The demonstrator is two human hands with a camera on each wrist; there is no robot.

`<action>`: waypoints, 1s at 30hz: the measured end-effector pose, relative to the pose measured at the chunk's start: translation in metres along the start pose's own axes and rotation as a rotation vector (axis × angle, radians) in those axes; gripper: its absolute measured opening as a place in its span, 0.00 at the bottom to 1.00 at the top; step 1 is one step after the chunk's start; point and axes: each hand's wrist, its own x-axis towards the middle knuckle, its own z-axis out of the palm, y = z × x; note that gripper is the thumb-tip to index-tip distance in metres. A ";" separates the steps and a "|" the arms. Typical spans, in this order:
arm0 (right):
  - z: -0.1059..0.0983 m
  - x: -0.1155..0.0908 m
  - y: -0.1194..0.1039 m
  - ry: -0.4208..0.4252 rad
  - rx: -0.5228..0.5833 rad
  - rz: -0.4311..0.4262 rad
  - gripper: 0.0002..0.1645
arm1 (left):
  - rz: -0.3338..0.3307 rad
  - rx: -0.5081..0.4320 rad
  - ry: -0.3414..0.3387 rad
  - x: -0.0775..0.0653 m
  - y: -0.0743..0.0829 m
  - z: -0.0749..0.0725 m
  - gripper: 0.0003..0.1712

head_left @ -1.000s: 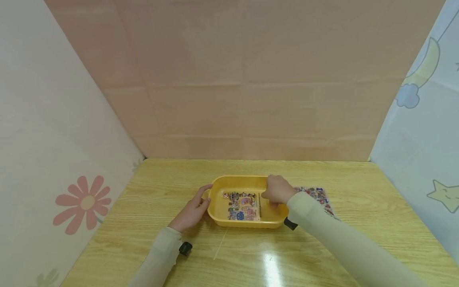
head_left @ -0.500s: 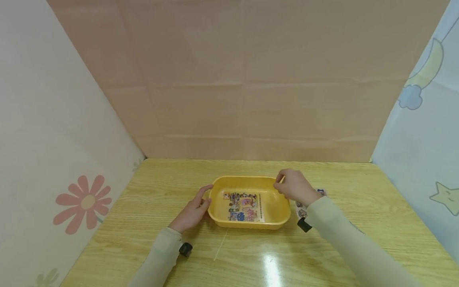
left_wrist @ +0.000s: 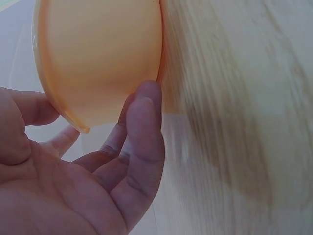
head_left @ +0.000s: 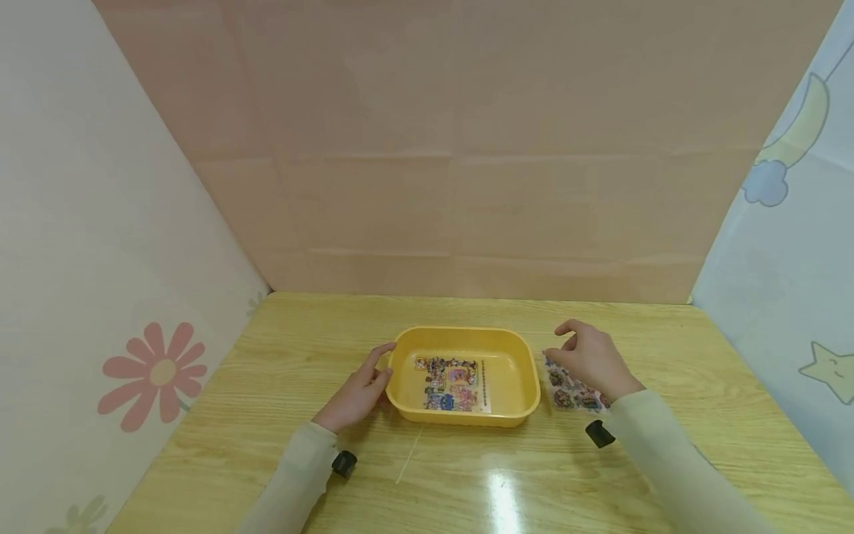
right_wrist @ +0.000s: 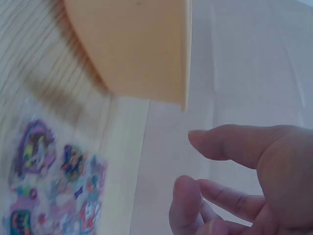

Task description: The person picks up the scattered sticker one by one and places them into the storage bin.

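A yellow plastic tray [head_left: 460, 419] rests on the wooden table. Inside, towards its left end, lies a printed sticker sheet [head_left: 457, 386] with small coloured figures. My left hand [head_left: 353, 400] holds the tray's left end. In the left wrist view, its fingers [left_wrist: 144, 117] bend against the outer wall, with the thumb side at the rim. To the right of the tray, my right hand [head_left: 590, 363] hovers over a second sticker sheet [head_left: 570, 397], partly covering it. Thumb and fingertips stand apart in the right wrist view, with nothing between them.
Pinkish paper covers the back wall [head_left: 454, 185]. Side panels carry a flower print [head_left: 160, 374] at left and a star print [head_left: 827, 371] at right. Black wrist devices show below both hands. A pale thin line [head_left: 409, 456] runs on the table [head_left: 300, 319] in front of the tray.
My right hand has moved out of the tray, over its right rim, and to the right above the second sticker sheet. Its fingers have spread apart. The left hand and the tray stay put.
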 end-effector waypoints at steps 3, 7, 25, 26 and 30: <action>-0.004 -0.004 0.013 0.000 -0.028 0.023 0.43 | 0.002 0.005 0.000 0.000 0.000 0.000 0.28; -0.010 -0.007 0.029 -0.016 -0.066 0.063 0.48 | 0.008 0.009 0.000 -0.001 0.001 0.001 0.28; -0.012 -0.019 0.075 -0.105 -0.222 0.142 0.56 | -0.002 -0.010 -0.009 -0.002 0.002 0.000 0.28; -0.011 -0.020 0.077 -0.110 -0.225 0.142 0.57 | -0.002 -0.009 -0.009 -0.002 0.003 0.000 0.28; -0.010 -0.020 0.080 -0.129 -0.244 0.135 0.59 | 0.009 -0.005 -0.010 -0.002 0.004 -0.001 0.28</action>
